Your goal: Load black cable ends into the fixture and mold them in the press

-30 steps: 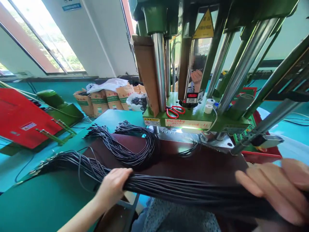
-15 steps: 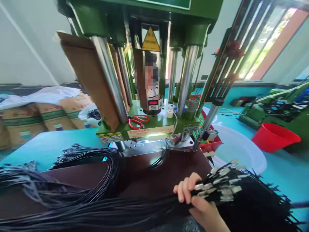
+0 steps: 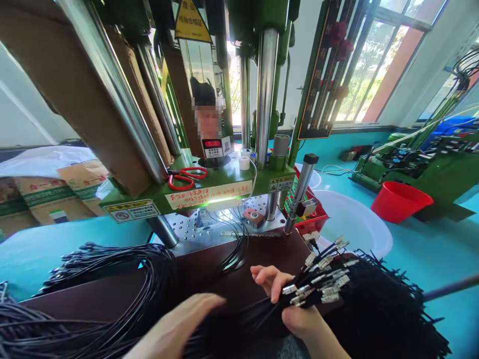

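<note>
- The right hand (image 3: 299, 319) is at the near right, its fingers closed around a bundle of thin black cables with silvery metal connectors (image 3: 318, 281), the thumb on the near side.
- The connectors fan out past that hand toward the right, above the near edge of the dark brown, smooth-topped counter (image 3: 267, 249).
- The left hand (image 3: 179, 319) is at the near centre, left of the right hand; I cannot tell whether its fingers are apart or together, or whether it touches any cable.
- A curved bundle of black cables (image 3: 147, 279) lies farther left on the counter.
- To the right of the held connectors sits a dense heap of black cable pieces (image 3: 385, 304).
- At the far side, a few thin black cables (image 3: 237, 252) run from a perforated silvery metal plate (image 3: 192, 229) onto the counter.
- Red-handled scissors (image 3: 183, 180) rest on the large green metal press (image 3: 228, 174) above the plate.
</note>
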Action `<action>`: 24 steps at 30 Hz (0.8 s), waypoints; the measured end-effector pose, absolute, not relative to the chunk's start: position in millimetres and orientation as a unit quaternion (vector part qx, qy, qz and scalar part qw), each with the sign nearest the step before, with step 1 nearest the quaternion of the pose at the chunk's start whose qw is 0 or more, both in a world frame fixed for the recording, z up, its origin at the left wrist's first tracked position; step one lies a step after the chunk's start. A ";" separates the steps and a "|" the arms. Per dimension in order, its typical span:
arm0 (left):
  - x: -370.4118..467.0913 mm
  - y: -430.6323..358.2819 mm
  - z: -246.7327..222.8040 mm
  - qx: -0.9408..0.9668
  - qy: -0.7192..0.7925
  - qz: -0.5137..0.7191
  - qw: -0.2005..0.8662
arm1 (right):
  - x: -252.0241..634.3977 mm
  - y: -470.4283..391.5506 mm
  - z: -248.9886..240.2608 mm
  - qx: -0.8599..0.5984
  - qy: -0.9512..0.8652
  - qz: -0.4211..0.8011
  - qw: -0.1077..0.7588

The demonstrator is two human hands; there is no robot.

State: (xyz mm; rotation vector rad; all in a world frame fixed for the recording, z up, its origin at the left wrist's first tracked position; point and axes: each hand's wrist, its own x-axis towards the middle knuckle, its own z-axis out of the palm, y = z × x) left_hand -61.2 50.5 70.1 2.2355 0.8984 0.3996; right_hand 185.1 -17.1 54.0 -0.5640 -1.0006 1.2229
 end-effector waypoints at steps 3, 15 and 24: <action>11.5 50.7 90.0 0.823 0.253 0.020 0.508 | 186.2 -17.5 54.9 -0.256 -0.425 0.556 0.668; 51.0 60.1 71.5 0.748 0.387 0.158 0.515 | 177.8 -19.7 46.5 -0.289 -0.117 0.592 0.743; 50.3 68.0 76.3 0.755 0.343 0.151 0.539 | 180.0 -21.5 37.4 -0.272 -0.111 0.581 0.759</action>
